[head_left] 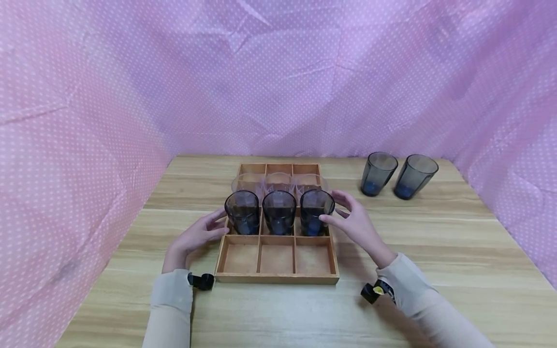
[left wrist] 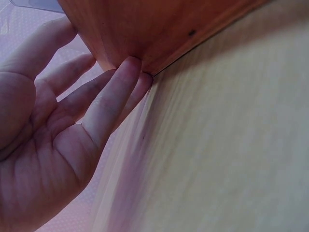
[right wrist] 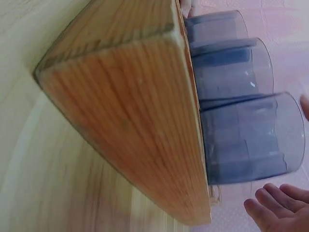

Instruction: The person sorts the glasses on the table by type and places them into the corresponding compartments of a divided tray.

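A wooden divided tray [head_left: 276, 279] lies on the table. Three dark tinted glasses, a left one [head_left: 242, 215], a middle one [head_left: 279, 215] and a right one [head_left: 314, 212], stand upright across its middle row. Behind them are three clear glasses [head_left: 278, 180], partly hidden. My left hand [head_left: 202, 234] is at the tray's left side; in the left wrist view its extended fingertips [left wrist: 129, 65] touch the wooden wall. My right hand [head_left: 354, 222] is beside the right dark glass, thumb and fingers spread around it; the right wrist view shows fingers [right wrist: 280, 200] apart from the glass.
Two more dark tinted glasses, one [head_left: 378, 174] next to the other [head_left: 415, 176], stand at the table's back right. The tray's front row has bare compartments [head_left: 277, 256]. A pink dotted cloth [head_left: 278, 77] hangs around the wooden table [head_left: 435, 251].
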